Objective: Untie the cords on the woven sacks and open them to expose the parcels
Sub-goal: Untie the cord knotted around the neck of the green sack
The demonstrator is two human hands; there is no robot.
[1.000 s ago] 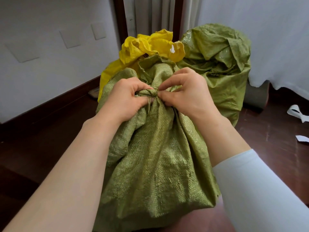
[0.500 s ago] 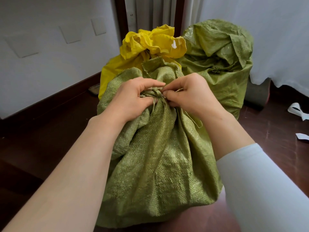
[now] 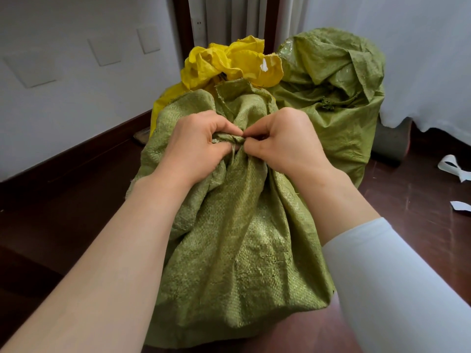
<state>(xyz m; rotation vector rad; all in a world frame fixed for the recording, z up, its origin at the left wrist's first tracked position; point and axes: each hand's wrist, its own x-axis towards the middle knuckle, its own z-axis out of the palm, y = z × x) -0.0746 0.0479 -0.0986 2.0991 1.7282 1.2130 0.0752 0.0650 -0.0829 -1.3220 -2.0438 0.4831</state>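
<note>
Both hands, left hand (image 3: 196, 143) and right hand (image 3: 285, 143), are pinching closed on the cord (image 3: 233, 145) binding the green sack (image 3: 229, 238) neck at frame centre, knot lying directly between them, equally near.

Three sacks on the floor by the wall.
The nearest sack (image 3: 234, 238) stands in front; a second sack (image 3: 229, 62) is behind it, a third sack (image 3: 336, 98) behind-right; paper scraps (image 3: 453, 169) lie far right.
</note>
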